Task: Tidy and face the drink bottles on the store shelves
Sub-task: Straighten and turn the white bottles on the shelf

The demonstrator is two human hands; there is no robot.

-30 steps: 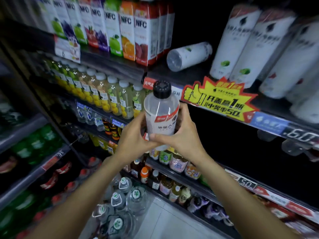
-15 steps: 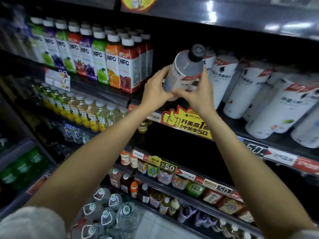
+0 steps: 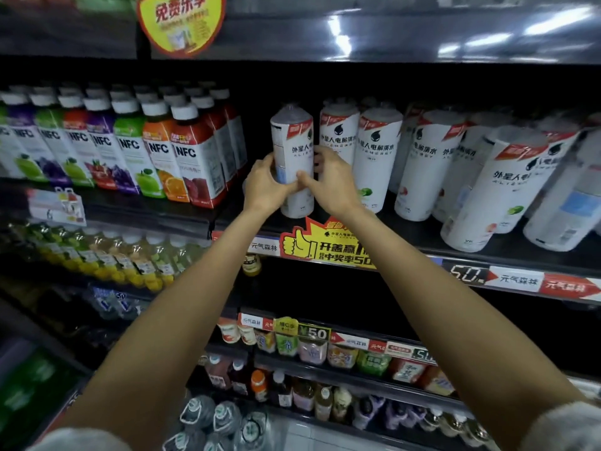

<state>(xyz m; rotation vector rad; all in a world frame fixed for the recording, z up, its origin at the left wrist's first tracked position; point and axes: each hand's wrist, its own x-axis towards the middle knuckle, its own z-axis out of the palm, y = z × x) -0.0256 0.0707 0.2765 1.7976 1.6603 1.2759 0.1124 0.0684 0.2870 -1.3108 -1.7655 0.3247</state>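
Head view, the only one. Both hands up at the second shelf (image 3: 406, 247). Left hand (image 3: 265, 187) and right hand (image 3: 328, 182) each have a grip curled round the lower body of one white bottle (image 3: 292, 148), grasping it from either side. The bottle stands upright at the shelf's front edge, at the left end of the white row; whether its base is fully down I cannot tell. Its label faces partly forward, turned a little to the right.

Progress, as a judgement: this bottle is placed or nearly so; a small twist would square its label. The white bottles to its right (image 3: 374, 151) stand fairly straight, but those further right (image 3: 497, 187) lean and sit unevenly, so that stretch looks unfinished. The NFC juice bottles (image 3: 192, 154) to the left stand in an orderly row, labels forward.

Shelves below hold yellow-green drinks (image 3: 123, 258), small mixed bottles (image 3: 312, 346), and at the bottom large water jugs (image 3: 224, 418), blurred.
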